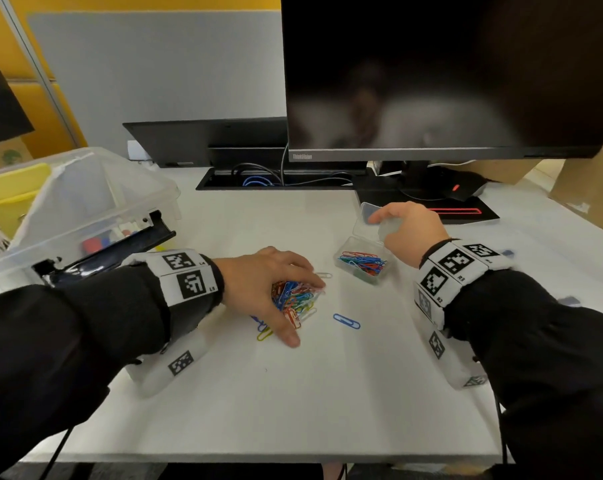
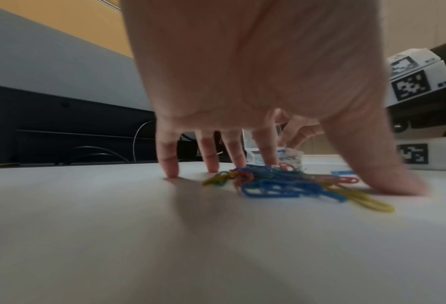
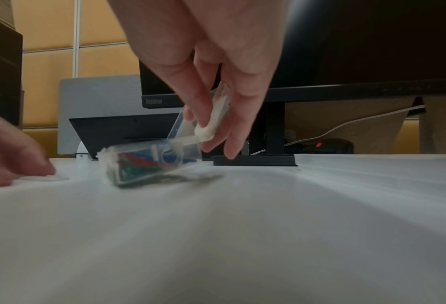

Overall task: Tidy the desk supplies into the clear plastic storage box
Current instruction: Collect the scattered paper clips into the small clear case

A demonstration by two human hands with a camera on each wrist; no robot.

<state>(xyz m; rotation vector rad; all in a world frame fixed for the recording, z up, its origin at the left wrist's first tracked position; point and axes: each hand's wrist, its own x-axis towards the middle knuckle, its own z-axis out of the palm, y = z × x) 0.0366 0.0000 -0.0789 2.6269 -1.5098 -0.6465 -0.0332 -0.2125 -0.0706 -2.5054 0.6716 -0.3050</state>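
Observation:
A pile of coloured paper clips (image 1: 294, 299) (image 2: 281, 183) lies mid-desk. My left hand (image 1: 305, 311) (image 2: 294, 179) arches over it, fingertips and thumb pressed to the desk around the pile. A blue clip (image 1: 346, 321), a white clip (image 1: 323, 275) and a yellow clip (image 1: 264, 335) lie loose nearby. To the right, my right hand (image 1: 390, 225) (image 3: 216, 131) pinches the raised lid (image 1: 365, 220) of a small clear clip case (image 1: 362, 268) (image 3: 144, 164), which is tilted and partly filled with clips. The large clear storage box (image 1: 68, 237) stands at the left with supplies inside.
A black flat item (image 1: 102, 251) leans against the storage box's front. A monitor (image 1: 431, 81) on its stand fills the back right, a second dark screen (image 1: 206, 140) sits behind a cable tray (image 1: 275, 180), and a mouse (image 1: 462, 192) lies near the stand.

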